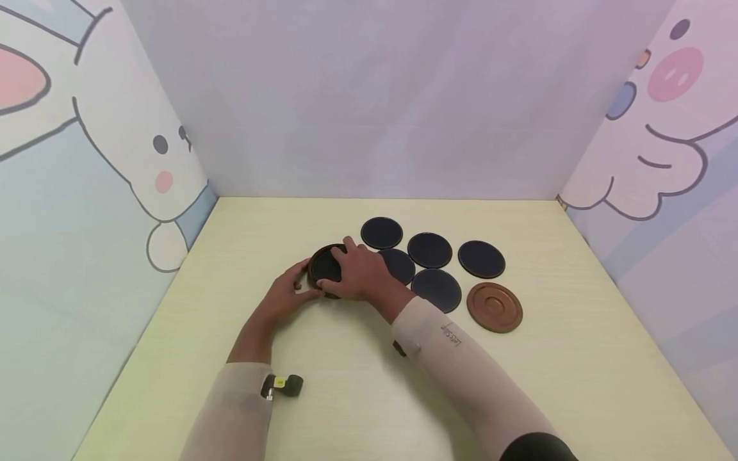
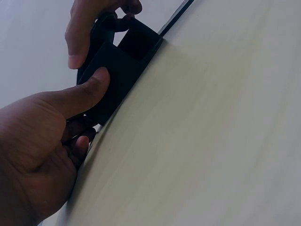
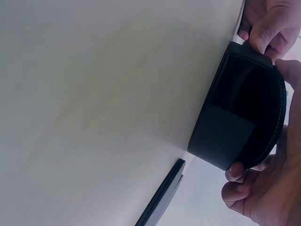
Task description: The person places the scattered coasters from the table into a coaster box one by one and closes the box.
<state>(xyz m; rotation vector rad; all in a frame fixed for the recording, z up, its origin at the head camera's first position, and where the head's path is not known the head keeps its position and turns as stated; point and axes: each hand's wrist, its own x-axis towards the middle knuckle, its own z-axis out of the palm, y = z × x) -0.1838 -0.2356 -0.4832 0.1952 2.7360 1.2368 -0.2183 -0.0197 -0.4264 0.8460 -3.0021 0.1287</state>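
A round, dark coaster holder [image 1: 323, 267] with a brown rim stands on the table, left of the middle. In the right wrist view its walls show an opening between them and a stitched curved edge. My left hand [image 1: 284, 293] grips the holder from its left; the thumb presses on the side wall in the left wrist view. From above, my right hand [image 1: 357, 272] spans the holder, thumb and fingers at opposite sides of the stitched edge. Right beside that hand lie flat dark coasters, one [image 1: 398, 264] partly covered by it and another [image 1: 435, 291] near the wrist.
Farther back lie more dark round coasters, at the left [image 1: 382, 232], middle [image 1: 429, 250] and right [image 1: 482, 259]. A brown disc [image 1: 494, 307] with ringed grooves lies at the right. A plain back wall [image 1: 380, 102] and printed side walls enclose the pale table [image 1: 334, 397].
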